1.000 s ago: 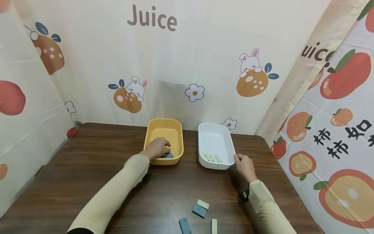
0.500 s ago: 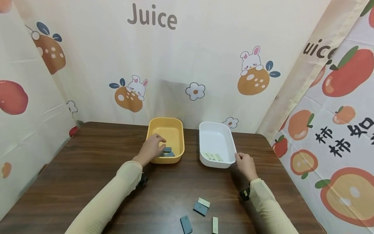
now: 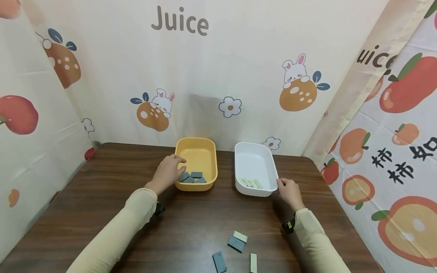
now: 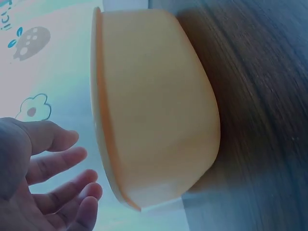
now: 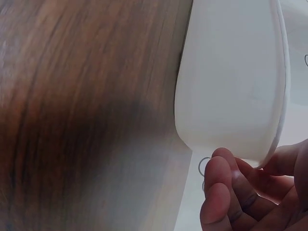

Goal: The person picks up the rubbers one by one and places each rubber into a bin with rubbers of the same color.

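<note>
Front slate block (image 3: 219,262) favours neither side

The left hand (image 3: 166,171), empty and loosely bent, hangs beside the yellow bin (image 3: 201,157); the right hand (image 3: 290,192) pinches the white bin (image 3: 254,163). The block lies on the table (image 3: 177,235), back from and between both hands — long axis roughly toward the yellow bin.

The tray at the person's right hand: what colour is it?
White; the tray shows best in the head view.

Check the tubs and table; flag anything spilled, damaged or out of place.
Nothing looks spilled or damaged. Only two blue-gray blocks and two pale green blocks stand out, lying loose at mixed angles on the wood-grain table, while others sit sorted by color in the yellow tub and the white tub.
</note>
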`<state>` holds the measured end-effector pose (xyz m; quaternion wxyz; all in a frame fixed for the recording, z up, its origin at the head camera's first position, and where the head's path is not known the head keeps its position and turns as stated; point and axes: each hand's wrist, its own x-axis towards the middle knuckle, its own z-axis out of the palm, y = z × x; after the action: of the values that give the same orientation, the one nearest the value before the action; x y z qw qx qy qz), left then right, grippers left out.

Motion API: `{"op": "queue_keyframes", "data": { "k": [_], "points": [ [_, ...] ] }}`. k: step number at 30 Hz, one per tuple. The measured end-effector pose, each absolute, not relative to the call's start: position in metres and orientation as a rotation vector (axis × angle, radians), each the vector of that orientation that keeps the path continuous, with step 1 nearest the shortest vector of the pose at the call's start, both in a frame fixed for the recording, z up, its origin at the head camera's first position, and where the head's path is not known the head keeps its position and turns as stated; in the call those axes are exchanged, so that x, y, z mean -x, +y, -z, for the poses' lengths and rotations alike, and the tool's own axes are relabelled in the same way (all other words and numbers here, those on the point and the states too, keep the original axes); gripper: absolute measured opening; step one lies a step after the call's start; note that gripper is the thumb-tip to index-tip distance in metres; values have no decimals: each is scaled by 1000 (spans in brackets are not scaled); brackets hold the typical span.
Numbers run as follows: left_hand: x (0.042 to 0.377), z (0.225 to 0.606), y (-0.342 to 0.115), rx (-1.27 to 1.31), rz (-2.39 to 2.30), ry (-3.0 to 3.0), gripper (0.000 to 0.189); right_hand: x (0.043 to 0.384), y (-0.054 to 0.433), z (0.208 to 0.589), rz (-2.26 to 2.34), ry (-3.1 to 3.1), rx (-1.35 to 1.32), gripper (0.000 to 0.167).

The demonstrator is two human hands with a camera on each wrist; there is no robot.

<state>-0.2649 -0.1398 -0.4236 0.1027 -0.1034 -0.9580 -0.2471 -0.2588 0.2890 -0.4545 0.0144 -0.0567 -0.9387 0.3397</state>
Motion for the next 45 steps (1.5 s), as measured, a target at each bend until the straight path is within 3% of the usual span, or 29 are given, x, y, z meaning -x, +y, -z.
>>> {"op": "queue_keyframes", "data": {
  "k": [12, 21, 31, 45],
  "points": [
    [258, 439, -160, 101, 784, -2825, 38, 260, 290, 455, -1066, -2922, 167, 42],
    [254, 451, -162, 99, 816, -2846, 43, 252, 296, 455, -1084, -2879, 198, 49],
    [253, 455, -160, 82, 826, -2786, 39, 243, 296, 444, -947, -2812, 143, 35],
    [252, 457, -162, 64, 910, -2809, 40, 223, 279, 424, -961, -2866, -159, 23]
  ]
}}
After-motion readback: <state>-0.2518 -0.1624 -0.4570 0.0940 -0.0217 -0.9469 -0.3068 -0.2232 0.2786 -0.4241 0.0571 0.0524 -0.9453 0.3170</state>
